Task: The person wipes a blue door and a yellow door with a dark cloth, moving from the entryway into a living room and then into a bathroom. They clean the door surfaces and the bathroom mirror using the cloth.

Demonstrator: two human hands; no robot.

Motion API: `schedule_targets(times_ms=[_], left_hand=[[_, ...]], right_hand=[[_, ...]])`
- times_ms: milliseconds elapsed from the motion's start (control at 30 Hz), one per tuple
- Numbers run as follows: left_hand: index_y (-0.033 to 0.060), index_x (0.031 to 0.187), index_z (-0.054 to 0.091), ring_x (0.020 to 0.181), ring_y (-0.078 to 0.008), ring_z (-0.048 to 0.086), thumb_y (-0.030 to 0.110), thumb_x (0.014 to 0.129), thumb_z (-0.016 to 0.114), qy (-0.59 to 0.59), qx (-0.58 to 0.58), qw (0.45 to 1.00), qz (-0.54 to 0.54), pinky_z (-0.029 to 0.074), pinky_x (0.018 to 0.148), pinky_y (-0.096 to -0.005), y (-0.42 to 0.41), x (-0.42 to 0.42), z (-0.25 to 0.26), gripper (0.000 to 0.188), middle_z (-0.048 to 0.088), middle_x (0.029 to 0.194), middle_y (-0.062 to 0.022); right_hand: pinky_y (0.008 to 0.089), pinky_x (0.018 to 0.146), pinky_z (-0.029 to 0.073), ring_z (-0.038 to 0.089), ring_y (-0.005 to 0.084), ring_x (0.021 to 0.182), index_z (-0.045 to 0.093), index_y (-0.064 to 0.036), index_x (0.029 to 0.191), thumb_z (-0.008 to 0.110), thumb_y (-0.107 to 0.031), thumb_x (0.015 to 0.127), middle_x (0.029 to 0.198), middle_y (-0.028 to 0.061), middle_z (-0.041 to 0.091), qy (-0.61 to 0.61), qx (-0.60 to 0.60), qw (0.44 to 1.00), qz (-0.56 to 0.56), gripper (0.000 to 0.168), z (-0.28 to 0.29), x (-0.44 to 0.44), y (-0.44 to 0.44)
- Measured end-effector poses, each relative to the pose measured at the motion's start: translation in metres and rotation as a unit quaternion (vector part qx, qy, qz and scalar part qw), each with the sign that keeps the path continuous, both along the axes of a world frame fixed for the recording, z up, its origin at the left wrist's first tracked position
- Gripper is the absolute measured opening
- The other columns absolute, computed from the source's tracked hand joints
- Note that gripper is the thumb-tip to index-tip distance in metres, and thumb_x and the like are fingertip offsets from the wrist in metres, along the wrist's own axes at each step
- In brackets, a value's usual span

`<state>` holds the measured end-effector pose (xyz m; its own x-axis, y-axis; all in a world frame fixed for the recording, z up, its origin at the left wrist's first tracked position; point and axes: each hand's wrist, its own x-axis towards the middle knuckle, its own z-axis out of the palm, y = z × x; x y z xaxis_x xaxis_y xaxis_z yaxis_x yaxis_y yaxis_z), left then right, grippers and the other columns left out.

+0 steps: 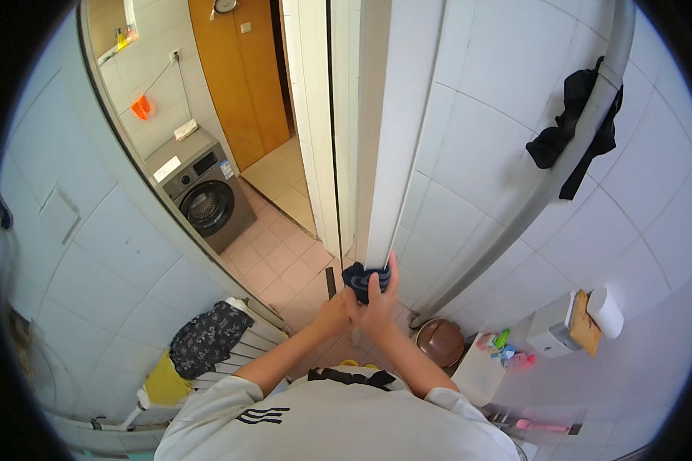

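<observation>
A dark blue patterned cloth (364, 280) is bunched around the lower visible part of a white door-frame edge (387, 190). My right hand (378, 305) is closed on the cloth, with its fingers pressed along the frame. Just beside it, my left hand (335, 314) is curled in close below the cloth; its fingertips are hidden, so what it grips does not show. A dark upright handle-like bar (330, 282) stands right above my left knuckles.
On the left, a radiator (248, 344) carries a black patterned garment (210, 340) and a yellow cloth (167, 380). Through the doorway are a grey washing machine (205, 190) and a wooden door (242, 86). A pipe (530, 213) with black cloth (579, 121) and a brown lidded bin (440, 342) are right.
</observation>
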<state>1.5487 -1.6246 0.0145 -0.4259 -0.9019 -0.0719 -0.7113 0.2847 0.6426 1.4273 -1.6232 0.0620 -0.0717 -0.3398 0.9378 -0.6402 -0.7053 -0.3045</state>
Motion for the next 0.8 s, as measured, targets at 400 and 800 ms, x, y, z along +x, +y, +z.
schedule_targets(times_ms=[400,800], left_hand=[[-0.0068,0.118,0.037,0.107,-0.0371,0.052,0.016,0.073,0.068,-0.051,-0.092,0.991,-0.077,0.046,0.083,-0.0459,-0.007,-0.024,-0.053,0.06,0.051,0.109,-0.0221],[0.0037,0.121,0.043,0.089,-0.041,0.059,0.029,0.078,0.064,-0.014,-0.143,0.988,-0.048,0.048,0.068,-0.0489,-0.009,-0.031,-0.055,0.054,0.06,0.098,-0.0224]], right_hand=[[0.0364,0.065,0.052,0.059,0.0343,0.086,0.041,-0.007,0.135,0.061,-0.005,0.068,0.115,0.0251,0.05,0.015,-0.217,0.976,-0.013,0.069,0.339,-0.04,-0.019],[0.0401,0.075,0.053,0.058,0.0455,0.105,0.053,-0.012,0.129,0.065,-0.012,0.074,0.137,0.0336,0.037,-0.001,0.011,0.999,-0.045,0.057,0.021,-0.043,0.005]])
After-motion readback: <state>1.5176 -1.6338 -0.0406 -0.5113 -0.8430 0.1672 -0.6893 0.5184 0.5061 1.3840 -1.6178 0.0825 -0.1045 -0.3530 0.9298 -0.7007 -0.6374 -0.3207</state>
